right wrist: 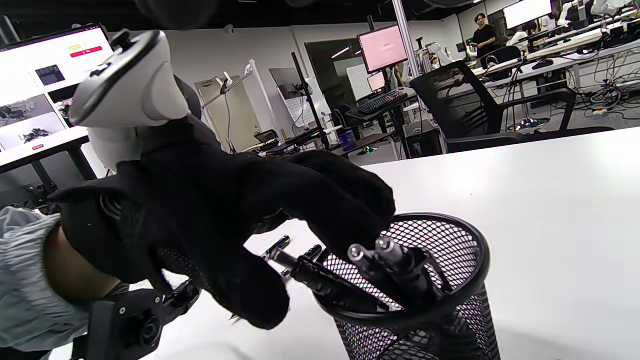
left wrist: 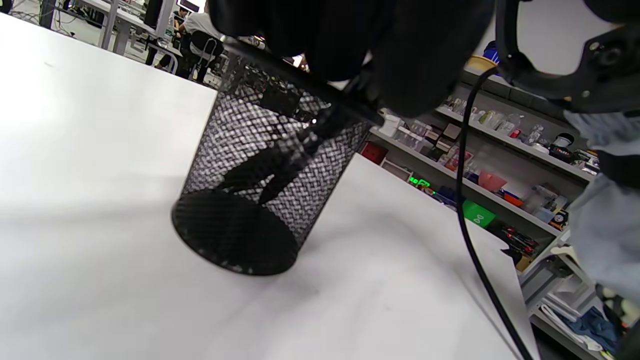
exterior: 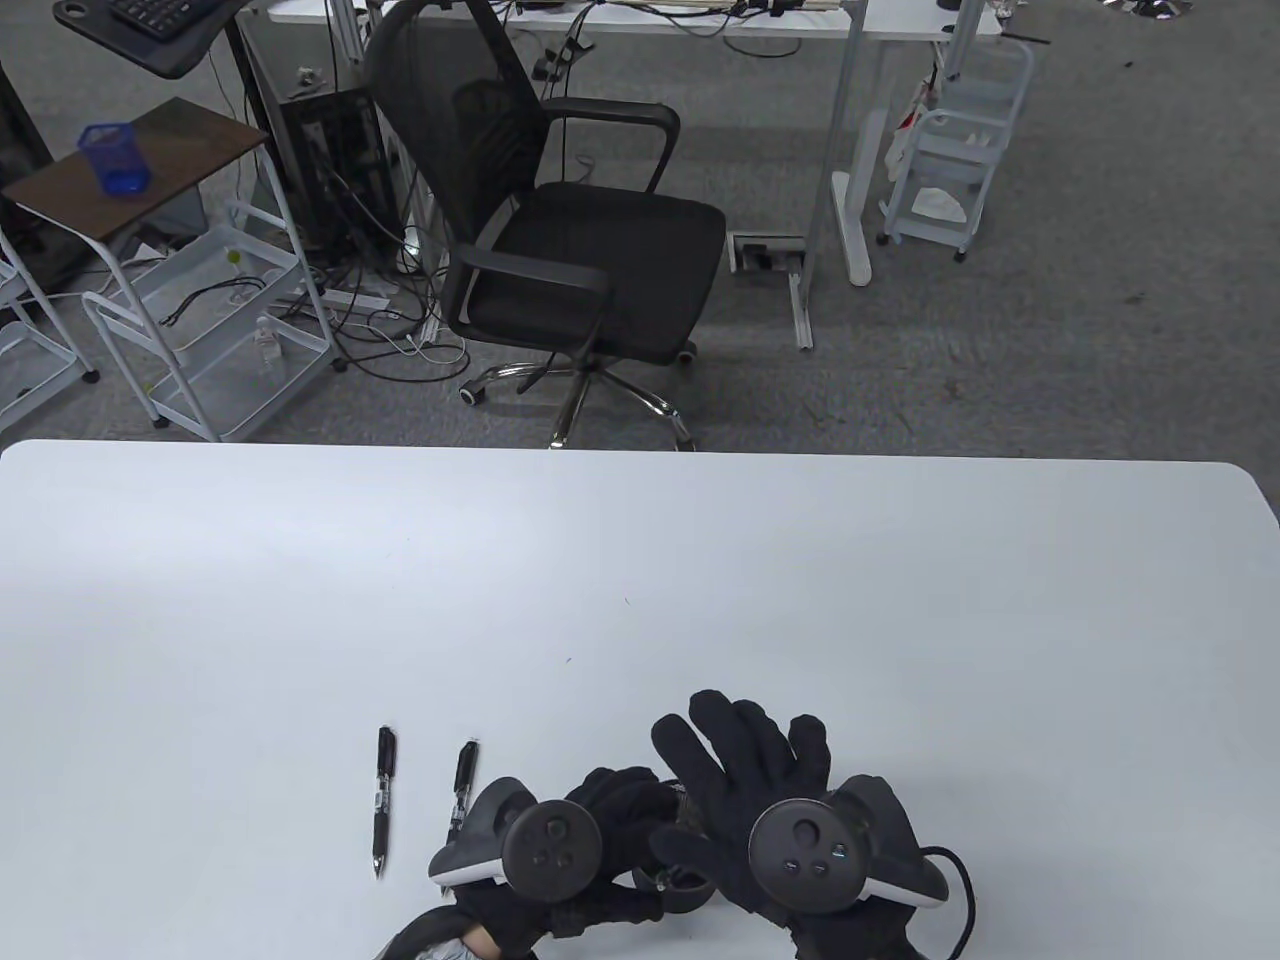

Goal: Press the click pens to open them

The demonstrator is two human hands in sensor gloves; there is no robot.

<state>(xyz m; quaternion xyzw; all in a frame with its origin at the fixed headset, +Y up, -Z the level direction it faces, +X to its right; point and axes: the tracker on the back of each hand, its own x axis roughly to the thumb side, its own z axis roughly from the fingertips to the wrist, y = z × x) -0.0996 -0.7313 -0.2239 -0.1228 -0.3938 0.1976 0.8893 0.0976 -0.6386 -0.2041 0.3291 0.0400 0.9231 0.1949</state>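
Left hand [right wrist: 210, 215] down at the black mesh pen cup [right wrist: 430, 295], fingers [right wrist: 345, 200] curled over its rim onto the pen ends [right wrist: 380, 250] standing inside. Looks like a pinch forming on one pen, though whether anything is truly gripped, cannot tell. Right hand [exterior: 770, 800] just right of the cup, fingers spread wide, holding nothing, hovering above the surface [exterior: 640, 560].

Cup itself mostly hidden under both hands from the table view; plain in both wrist views, upright on the white surface. Two more click pens left of the cup: far pen [exterior: 383, 800] lying flat, well clear; near pen [exterior: 463, 785] just beside the left hand's tracker.

Best play for this step, probably: pick one pen only, pinch high on the barrel, lift straight up so the neighbours stay put and the light cup stays upright. Steadying the cup with the free right hand would help. Then thumb onto the plunger, firm push until the tip shows.

Writing: small white label on the far pen's barrel, too small to read. No brand legible on the cup or gloves.
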